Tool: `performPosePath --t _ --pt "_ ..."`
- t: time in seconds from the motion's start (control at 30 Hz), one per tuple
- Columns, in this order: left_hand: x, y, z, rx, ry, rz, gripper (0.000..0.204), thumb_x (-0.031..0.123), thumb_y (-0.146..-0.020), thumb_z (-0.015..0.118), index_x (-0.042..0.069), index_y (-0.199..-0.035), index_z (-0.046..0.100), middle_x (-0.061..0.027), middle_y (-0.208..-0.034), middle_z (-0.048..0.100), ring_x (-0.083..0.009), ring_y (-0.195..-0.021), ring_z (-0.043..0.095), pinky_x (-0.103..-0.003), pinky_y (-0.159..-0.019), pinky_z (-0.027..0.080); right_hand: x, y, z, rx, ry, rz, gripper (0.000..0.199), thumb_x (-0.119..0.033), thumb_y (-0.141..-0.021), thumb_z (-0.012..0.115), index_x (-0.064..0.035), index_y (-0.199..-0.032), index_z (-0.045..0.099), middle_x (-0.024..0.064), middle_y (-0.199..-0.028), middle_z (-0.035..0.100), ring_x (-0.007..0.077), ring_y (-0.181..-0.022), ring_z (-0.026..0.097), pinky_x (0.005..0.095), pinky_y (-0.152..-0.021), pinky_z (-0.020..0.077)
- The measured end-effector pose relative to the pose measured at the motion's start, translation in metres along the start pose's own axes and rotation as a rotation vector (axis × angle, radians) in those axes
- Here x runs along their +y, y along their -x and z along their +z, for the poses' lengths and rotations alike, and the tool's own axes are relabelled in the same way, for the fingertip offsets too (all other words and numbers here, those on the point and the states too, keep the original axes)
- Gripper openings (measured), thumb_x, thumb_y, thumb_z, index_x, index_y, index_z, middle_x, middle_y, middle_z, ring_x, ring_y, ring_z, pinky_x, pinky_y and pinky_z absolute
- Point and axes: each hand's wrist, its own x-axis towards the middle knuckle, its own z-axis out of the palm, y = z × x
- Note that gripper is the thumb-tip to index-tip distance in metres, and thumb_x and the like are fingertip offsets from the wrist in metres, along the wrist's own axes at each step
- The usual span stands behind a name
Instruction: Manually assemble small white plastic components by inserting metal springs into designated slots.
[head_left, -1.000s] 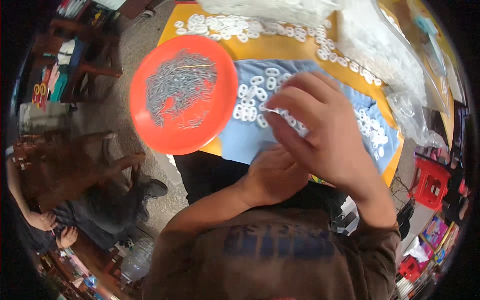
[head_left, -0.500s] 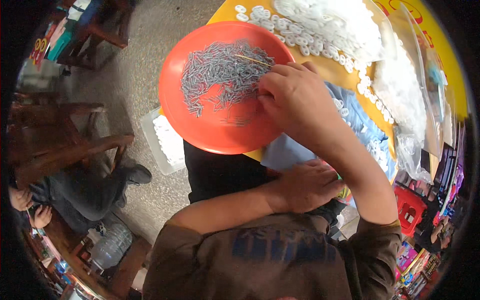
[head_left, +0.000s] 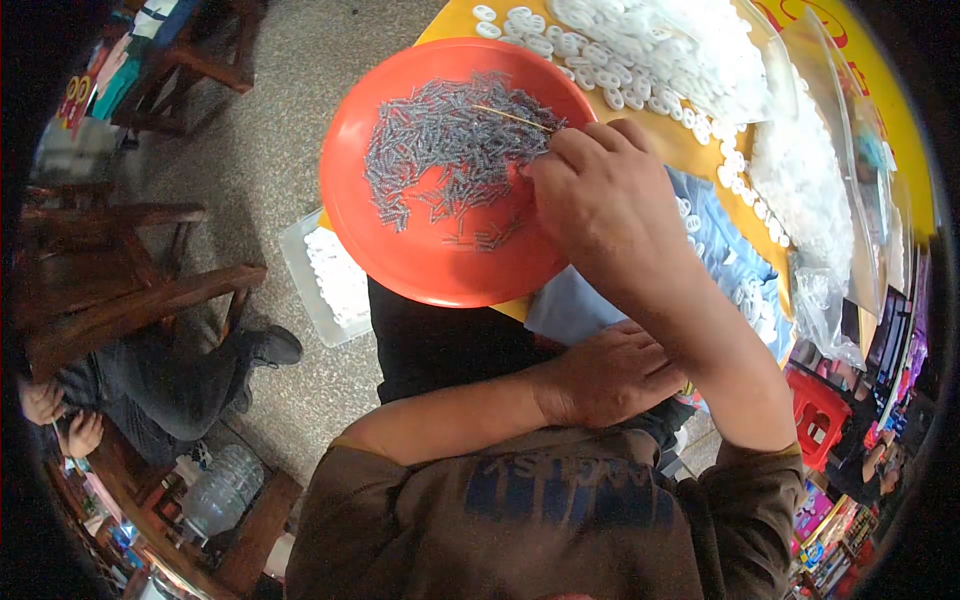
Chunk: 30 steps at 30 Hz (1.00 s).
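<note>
A red plastic basin [head_left: 430, 270] holds a heap of small metal springs [head_left: 440, 130]. Over its right side, my right hand [head_left: 610, 195] is closed in a pinch on a thin yellowish stick [head_left: 512, 117], which points left across the springs. The fingertips are partly hidden behind the hand. Below my right forearm, my left hand [head_left: 610, 375] rests near my lap with its fingers curled. Whatever those fingers hold is hidden. Light blue cloth [head_left: 575, 305] lies under my right forearm, with white oval plastic pieces [head_left: 750, 295] on it.
More white oval pieces [head_left: 610, 80] are spread over the yellow table [head_left: 700, 165], beside clear bags [head_left: 820, 300]. A translucent box [head_left: 325, 285] of white pieces stands left of the basin. Wooden chairs [head_left: 150, 300], a seated person's leg [head_left: 190, 385] and a red stool [head_left: 820, 415] are around.
My right hand has shifted slightly to the right with the stick. My left hand has stayed almost in place, its fingers a little lower.
</note>
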Motion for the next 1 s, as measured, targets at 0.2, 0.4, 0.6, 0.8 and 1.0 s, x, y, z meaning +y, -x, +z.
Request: performPosePath --t 0.2,0.4,0.6,0.8,1.0 --pt "0.0 -0.001 0.003 -0.02 -0.02 0.0 0.024 0.017 -0.078 0.045 0.003 -0.097 0.049 -0.0124 -0.099 0.054 -0.0289 -0.096 0.053 -0.039 -0.084 0.04 0.0 0.004 -0.01 0.116 -0.283 0.104 0.009 -0.012 -0.069 0.057 -0.0049 -0.073 0.053 0.0091 -0.072 0.055 0.0263 -0.071 0.057 0.0378 -0.065 0.0444" --pt "0.001 0.0 0.009 -0.035 0.009 -0.096 0.023 0.018 -0.08 0.044 0.005 -0.097 0.05 -0.0125 -0.092 0.055 -0.0289 -0.094 0.054 -0.04 -0.08 0.041 -0.011 0.02 -0.027 0.028 -0.972 0.403 0.012 -0.005 -0.07 0.062 -0.0015 -0.079 0.055 0.0077 -0.074 0.058 0.0176 -0.062 0.057 0.0279 -0.057 0.0466" --pt "0.017 0.014 -0.012 -0.041 0.071 -0.184 0.024 0.006 -0.075 0.055 0.005 -0.099 0.055 -0.0133 -0.092 0.057 -0.031 -0.091 0.055 -0.039 -0.077 0.044 -0.012 0.063 -0.047 0.135 -1.578 0.626 0.012 0.007 -0.073 0.061 0.0002 -0.081 0.056 0.0044 -0.081 0.057 0.0103 -0.077 0.055 0.021 -0.07 0.0457" --pt "0.065 0.006 -0.045 0.363 0.611 -0.728 0.015 -0.003 -0.085 0.049 -0.001 -0.098 0.055 -0.0094 -0.091 0.06 -0.0097 -0.071 0.058 -0.022 -0.063 0.048 -0.018 0.119 -0.057 0.305 -1.704 0.695 0.014 0.003 -0.076 0.061 0.0001 -0.088 0.055 0.0047 -0.085 0.058 0.0094 -0.078 0.056 0.022 -0.071 0.0454" --pt "0.068 -0.01 -0.036 0.467 0.565 -0.707 0.015 0.003 -0.086 0.049 -0.003 -0.1 0.051 -0.0103 -0.083 0.06 -0.0081 -0.066 0.054 -0.019 -0.058 0.046 -0.023 0.162 -0.057 0.499 -1.707 0.628 0.022 0.005 -0.074 0.062 -0.0006 -0.092 0.052 0.005 -0.084 0.058 0.0093 -0.077 0.056 0.021 -0.069 0.0446"
